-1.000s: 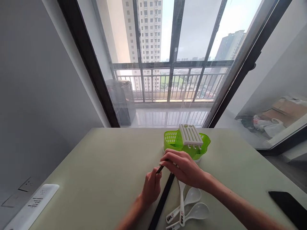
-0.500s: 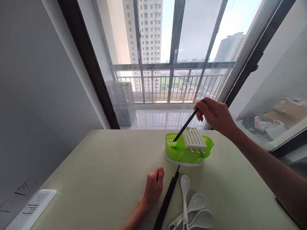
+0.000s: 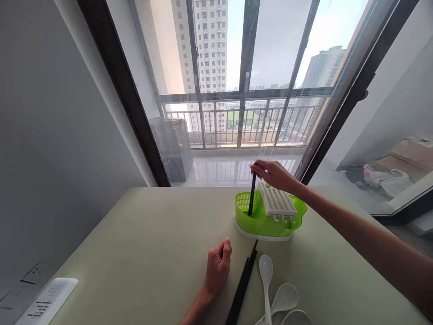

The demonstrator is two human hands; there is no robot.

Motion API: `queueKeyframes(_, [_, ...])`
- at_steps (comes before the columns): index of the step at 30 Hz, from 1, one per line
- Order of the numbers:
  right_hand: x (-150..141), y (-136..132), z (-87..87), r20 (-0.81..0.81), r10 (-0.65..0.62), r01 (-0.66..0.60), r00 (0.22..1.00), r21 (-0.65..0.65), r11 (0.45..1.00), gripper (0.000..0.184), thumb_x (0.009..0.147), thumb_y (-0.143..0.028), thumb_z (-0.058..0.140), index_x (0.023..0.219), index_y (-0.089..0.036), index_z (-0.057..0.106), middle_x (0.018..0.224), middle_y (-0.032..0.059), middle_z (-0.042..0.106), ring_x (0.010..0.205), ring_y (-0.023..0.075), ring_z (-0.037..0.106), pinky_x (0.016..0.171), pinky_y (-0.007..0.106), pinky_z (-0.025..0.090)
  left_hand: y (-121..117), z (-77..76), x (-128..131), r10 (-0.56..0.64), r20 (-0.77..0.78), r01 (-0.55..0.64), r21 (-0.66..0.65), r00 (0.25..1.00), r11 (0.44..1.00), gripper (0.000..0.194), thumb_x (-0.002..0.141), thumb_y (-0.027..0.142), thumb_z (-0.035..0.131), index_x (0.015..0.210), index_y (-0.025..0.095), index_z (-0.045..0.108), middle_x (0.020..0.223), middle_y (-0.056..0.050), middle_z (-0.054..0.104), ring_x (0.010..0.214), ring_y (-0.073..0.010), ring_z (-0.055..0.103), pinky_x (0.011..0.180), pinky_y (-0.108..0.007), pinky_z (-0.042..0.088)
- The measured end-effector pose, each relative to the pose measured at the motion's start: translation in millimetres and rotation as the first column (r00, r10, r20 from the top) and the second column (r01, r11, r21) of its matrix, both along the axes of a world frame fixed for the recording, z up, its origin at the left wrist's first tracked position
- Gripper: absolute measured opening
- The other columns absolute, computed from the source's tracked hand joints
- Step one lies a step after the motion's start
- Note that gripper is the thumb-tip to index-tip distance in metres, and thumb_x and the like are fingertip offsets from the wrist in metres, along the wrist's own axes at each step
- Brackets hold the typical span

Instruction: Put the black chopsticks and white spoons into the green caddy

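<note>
My right hand (image 3: pixel 269 173) grips the top of a black chopstick (image 3: pixel 252 194); whether a second one lies against it, I cannot tell. The chopstick stands nearly upright, its lower end inside the left compartment of a green cutlery holder (image 3: pixel 260 227). That holder has a white slatted top (image 3: pixel 278 201) with small hooks and a white base. On the table, my left hand (image 3: pixel 218 267) rests closed in a loose fist, with nothing showing in it. Just right of it lie several black chopsticks (image 3: pixel 241 289) in a bundle, pointing towards the holder.
White spoons lie at the front right: one spoon (image 3: pixel 266 271) lengthwise, another spoon (image 3: pixel 286 298) beneath it, and a third (image 3: pixel 297 318) cut by the frame edge. A white power strip (image 3: pixel 47 300) sits at the table's left edge. Beyond the table (image 3: pixel 162 243) is a glass window.
My right hand has come down and left. The chopstick has swung from slanted to nearly upright and sits lower in the holder. My left hand stays in its fist.
</note>
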State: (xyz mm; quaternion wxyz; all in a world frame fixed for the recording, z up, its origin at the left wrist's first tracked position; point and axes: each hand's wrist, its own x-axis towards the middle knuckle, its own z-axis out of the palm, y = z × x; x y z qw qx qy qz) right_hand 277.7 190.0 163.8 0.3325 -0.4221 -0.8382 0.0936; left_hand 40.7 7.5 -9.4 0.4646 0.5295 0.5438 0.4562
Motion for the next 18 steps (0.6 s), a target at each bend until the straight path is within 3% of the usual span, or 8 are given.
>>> queueKeyframes(5, [-2.7, 4.1, -13.0, 0.037, 0.001, 0.0, 0.999, -0.017, 1.0, 0.049, 0.103, -0.057, 0.037, 0.081, -0.022, 0.063, 0.071, 0.0027, 0.069, 0.062, 0.0168, 0.061, 0.064, 0.027, 0.041, 3.3, -0.9, -2.0, 0.021, 0.119, -0.015, -0.048, 0.993, 0.999, 0.056, 0.088, 0.075, 0.044, 0.068, 0.025, 0.03, 0.061, 0.008, 0.021, 0.053, -0.0089, 0.017, 0.047, -0.025, 0.017])
queueKeyframes(10, [3.1, 10.9, -20.8, 0.05, -0.126, 0.125, 0.991, 0.027, 0.992, 0.047, 0.101, -0.055, 0.041, 0.08, -0.02, 0.065, 0.075, 0.0052, 0.07, 0.064, 0.0184, 0.06, 0.066, 0.03, 0.041, 6.4, 1.1, -2.4, 0.058, 0.224, -0.041, -0.083, 0.973, 0.996, 0.059, 0.083, 0.078, 0.051, 0.067, 0.025, 0.03, 0.061, 0.009, 0.018, 0.051, -0.0076, 0.013, 0.045, -0.023, 0.015])
queueKeyframes(14, [6.6, 5.6, -23.7, 0.059, -0.197, 0.198, 0.979, -0.017, 0.98, 0.042, 0.094, -0.058, 0.055, 0.098, -0.018, 0.067, 0.091, 0.0096, 0.071, 0.078, 0.0225, 0.064, 0.072, 0.034, 0.045, 6.9, 5.7, -2.9, 0.103, 0.266, -0.075, -0.115, 0.959, 0.991, 0.06, 0.08, 0.079, 0.054, 0.067, 0.026, 0.029, 0.062, 0.01, 0.017, 0.05, -0.0072, 0.01, 0.043, -0.024, 0.013])
queueKeyframes(18, [7.4, -9.8, -31.8, 0.063, -0.234, 0.239, 0.97, -0.092, 0.966, 0.053, 0.085, -0.064, 0.065, 0.114, -0.018, 0.064, 0.11, 0.0128, 0.07, 0.098, 0.0289, 0.066, 0.081, 0.039, 0.049, 7.2, 10.3, -4.4, 0.133, 0.265, -0.102, -0.128, 0.955, 0.987, 0.06, 0.083, 0.078, 0.051, 0.068, 0.026, 0.025, 0.063, 0.009, 0.015, 0.05, -0.0077, 0.009, 0.043, -0.025, 0.013])
